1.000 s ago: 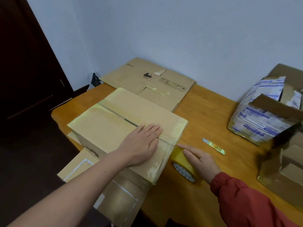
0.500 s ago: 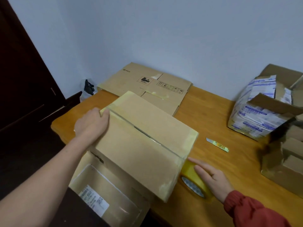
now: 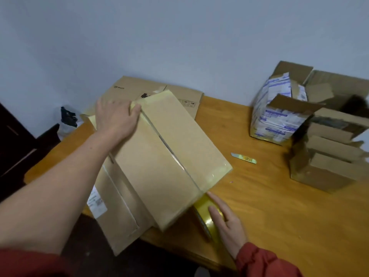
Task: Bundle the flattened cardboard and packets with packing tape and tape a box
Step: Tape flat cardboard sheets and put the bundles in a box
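Pale blue-grey wall [image 3: 179, 37] is filling the background, and a wooden table [image 3: 279, 206] is running under it, with a dark door [image 3: 12, 146] showing at nine o'clock and a black bag [image 3: 68, 116] sitting by the table's far left corner.

From the head camera, a person is working on a brown box [image 3: 159, 156] that is lying at the centre of the table, turned so its long side is pointing from eleven o'clock to five o'clock. Clear tape is shining along its middle seam and over its near end. The left hand [image 3: 115, 118] is gripping the box's far corner at eleven o'clock, thumb lying on top and fingers curling over the edge. The right hand [image 3: 227, 222] is resting on a yellow tape roll [image 3: 201, 208] at five o'clock, just beside the box's near end, its fingers lying almost straight along the roll.

Flattened cardboard [image 3: 117, 216] with a white label [image 3: 95, 202] is lying under the box and hanging off the table at seven o'clock. More flat cardboard [image 3: 127, 90] is lying at twelve o'clock behind the box. A small cutter [image 3: 243, 157] is lying at three o'clock, apart from the box. Packets [image 3: 273, 116] are standing bundled at two o'clock, beside a torn open carton [image 3: 329, 156].
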